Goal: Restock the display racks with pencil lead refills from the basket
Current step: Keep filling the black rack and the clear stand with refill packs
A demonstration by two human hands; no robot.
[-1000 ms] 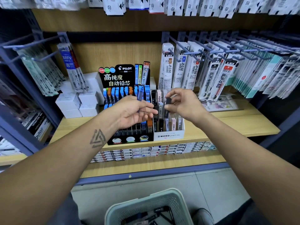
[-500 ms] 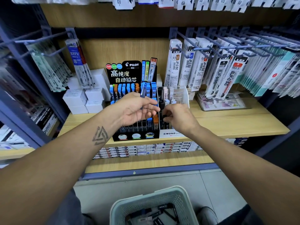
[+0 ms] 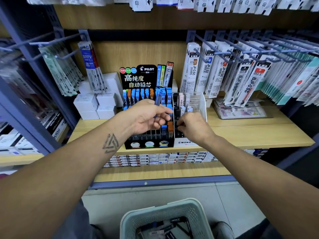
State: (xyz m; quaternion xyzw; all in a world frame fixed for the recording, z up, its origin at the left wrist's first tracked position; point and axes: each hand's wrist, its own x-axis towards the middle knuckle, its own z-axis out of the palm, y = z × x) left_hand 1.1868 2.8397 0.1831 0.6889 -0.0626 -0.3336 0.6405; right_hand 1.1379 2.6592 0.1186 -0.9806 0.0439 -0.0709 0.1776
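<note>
Holding a blue lead refill point(image 3: 157, 102) upright, your left hand point(image 3: 148, 116) pinches it before the black Pilot rack point(image 3: 148, 144) — your right hand point(image 3: 193, 126) curls its fingers on a black refill point(image 3: 179, 127) in the white Mono rack point(image 3: 203, 104). The basket point(image 3: 165, 209) sits below.

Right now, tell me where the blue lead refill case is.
In the head view, the blue lead refill case is pinched upright in the left hand, centre frame, in front of the black Pilot rack and left of the Mono rack.
</note>
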